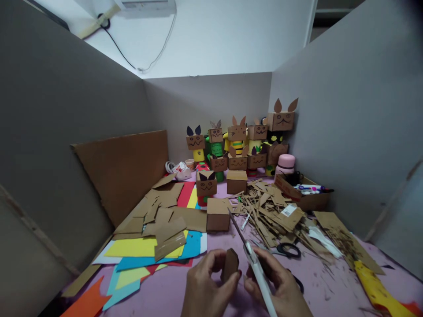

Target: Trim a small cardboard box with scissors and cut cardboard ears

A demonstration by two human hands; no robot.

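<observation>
My left hand (208, 286) pinches a small brown cardboard piece (230, 265) between thumb and fingers, low in the centre of the view. Just right of it, my right hand (277, 286) is closed around a white-handled cutting tool (259, 277), whose long dark blade points up and away to the left. The blade and the cardboard piece are apart. Beyond the hands stands a plain cardboard box (218, 215), with a smaller-looking plain box (236, 182) behind it. Dark-handled scissors (288, 250) lie to the right, near my right hand.
Cardboard animal figures (237, 133) stand at the back. Coloured paper (132, 248) and cardboard pieces (165, 220) lie left. Cardboard scraps (264, 207), a pen box (307, 200) and a pink container (286, 164) are right. Grey partitions (211, 101) surround the table.
</observation>
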